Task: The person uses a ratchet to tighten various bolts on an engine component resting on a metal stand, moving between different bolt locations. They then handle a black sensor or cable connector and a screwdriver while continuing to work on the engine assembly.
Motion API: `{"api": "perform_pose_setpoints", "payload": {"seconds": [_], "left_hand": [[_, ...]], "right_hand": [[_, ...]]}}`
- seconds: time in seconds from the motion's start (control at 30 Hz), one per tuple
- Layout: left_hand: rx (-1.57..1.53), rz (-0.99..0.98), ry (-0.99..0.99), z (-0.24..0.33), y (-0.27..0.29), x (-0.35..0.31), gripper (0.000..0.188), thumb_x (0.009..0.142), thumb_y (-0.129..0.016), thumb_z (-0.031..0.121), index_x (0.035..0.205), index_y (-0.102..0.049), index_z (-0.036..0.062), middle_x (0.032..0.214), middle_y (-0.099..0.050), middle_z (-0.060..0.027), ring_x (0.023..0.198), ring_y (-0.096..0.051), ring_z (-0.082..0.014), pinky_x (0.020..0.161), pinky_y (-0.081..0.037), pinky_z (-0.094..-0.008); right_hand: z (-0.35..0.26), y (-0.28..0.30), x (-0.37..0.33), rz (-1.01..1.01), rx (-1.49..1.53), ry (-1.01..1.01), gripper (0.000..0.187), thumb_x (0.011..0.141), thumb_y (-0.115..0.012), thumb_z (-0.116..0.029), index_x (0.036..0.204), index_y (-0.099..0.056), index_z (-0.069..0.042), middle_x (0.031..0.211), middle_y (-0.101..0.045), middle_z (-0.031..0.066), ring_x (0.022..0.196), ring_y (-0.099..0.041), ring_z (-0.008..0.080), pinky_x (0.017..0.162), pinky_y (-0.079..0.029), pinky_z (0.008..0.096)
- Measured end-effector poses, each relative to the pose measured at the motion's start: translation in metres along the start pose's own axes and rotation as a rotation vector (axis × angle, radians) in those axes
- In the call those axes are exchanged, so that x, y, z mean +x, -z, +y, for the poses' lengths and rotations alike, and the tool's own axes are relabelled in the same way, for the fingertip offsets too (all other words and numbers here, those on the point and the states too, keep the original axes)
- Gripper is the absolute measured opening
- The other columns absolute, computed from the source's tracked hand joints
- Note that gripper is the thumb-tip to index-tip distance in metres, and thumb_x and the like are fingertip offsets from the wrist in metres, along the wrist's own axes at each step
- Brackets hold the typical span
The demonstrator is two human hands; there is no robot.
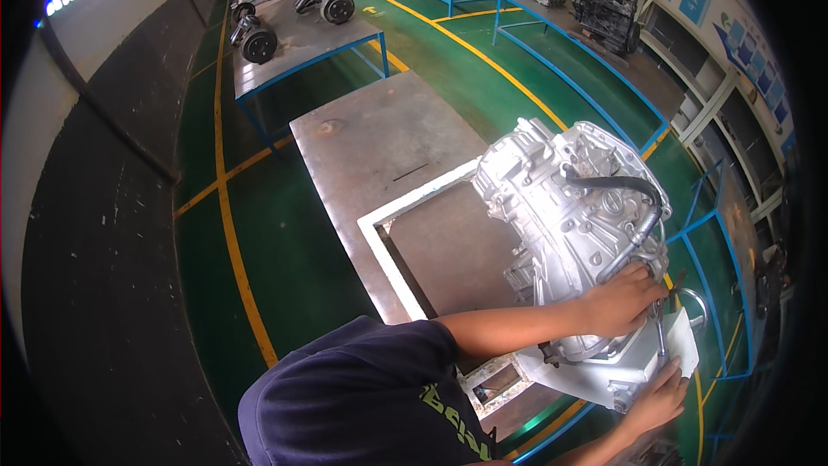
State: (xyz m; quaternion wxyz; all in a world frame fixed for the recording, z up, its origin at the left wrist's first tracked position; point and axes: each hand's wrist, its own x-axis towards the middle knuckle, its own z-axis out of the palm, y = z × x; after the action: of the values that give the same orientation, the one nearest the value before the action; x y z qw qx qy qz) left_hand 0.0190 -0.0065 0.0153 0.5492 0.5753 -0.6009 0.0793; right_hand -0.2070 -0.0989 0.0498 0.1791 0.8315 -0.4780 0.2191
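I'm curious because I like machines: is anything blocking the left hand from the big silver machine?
Nothing visible: the left hand is right at the lower right side of the silver machine. A slim metal rod runs from there toward the right hand.

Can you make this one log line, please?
Left hand: at upper end of metal tool; right hand: at its lower end; silver gearbox: alongside
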Motion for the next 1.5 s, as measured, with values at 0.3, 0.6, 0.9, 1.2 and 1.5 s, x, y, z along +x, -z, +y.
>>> {"api": "perform_pose_setpoints", "payload": {"seconds": [0.3,0.6,0.9,1.2,1.5], "left_hand": [[0.004,-0.013,0.011,0.002,0.002,0.001,0.053,0.077,-0.067,0.008,0.128,-0.058,-0.0001,0.107,-0.061,-0.0158,0.107,-0.054,-0.0342,0.107,-0.036,-0.0447],[0.010,0.014,-0.007,0.000,0.000,0.001,0.051,0.078,-0.065,0.007,0.127,-0.059,0.0003,0.106,-0.061,-0.0157,0.106,-0.054,-0.0335,0.106,-0.037,-0.0443],[0.009,-0.013,-0.006,0.001,0.002,0.001,0.051,0.079,-0.064,0.007,0.129,-0.057,-0.0014,0.108,-0.061,-0.0161,0.107,-0.054,-0.0332,0.106,-0.037,-0.0438],[0.019,-0.008,-0.004,0.001,0.002,0.001,0.052,0.079,-0.066,0.007,0.130,-0.057,-0.0013,0.108,-0.061,-0.0158,0.107,-0.053,-0.0330,0.105,-0.037,-0.0435],[0.015,0.001,-0.005,0.001,0.001,0.000,0.052,0.079,-0.065,0.007,0.130,-0.057,-0.0016,0.108,-0.061,-0.0161,0.107,-0.053,-0.0332,0.106,-0.036,-0.0436]], "right_hand": [[0.000,-0.003,0.001,0.114,-0.011,0.086,0.045,0.111,-0.044,-0.041,0.113,-0.073,-0.007,0.100,-0.066,0.0120,0.090,-0.063,0.0342,0.075,-0.044,0.0453],[-0.002,-0.005,-0.001,0.106,0.020,0.074,0.048,0.112,-0.039,-0.040,0.110,-0.069,-0.003,0.101,-0.064,0.0136,0.094,-0.062,0.0363,0.078,-0.044,0.0466],[0.001,-0.008,-0.002,0.084,0.026,0.070,0.046,0.112,-0.040,-0.039,0.108,-0.068,-0.003,0.101,-0.064,0.0136,0.095,-0.062,0.0370,0.078,-0.044,0.0475],[0.002,-0.010,-0.003,0.085,0.056,0.058,0.046,0.112,-0.040,-0.040,0.110,-0.068,-0.003,0.102,-0.063,0.0134,0.097,-0.061,0.0372,0.077,-0.044,0.0478],[0.005,-0.012,-0.005,0.082,0.094,0.044,0.047,0.112,-0.041,-0.041,0.109,-0.068,-0.003,0.104,-0.063,0.0151,0.099,-0.061,0.0381,0.079,-0.044,0.0485]]}}
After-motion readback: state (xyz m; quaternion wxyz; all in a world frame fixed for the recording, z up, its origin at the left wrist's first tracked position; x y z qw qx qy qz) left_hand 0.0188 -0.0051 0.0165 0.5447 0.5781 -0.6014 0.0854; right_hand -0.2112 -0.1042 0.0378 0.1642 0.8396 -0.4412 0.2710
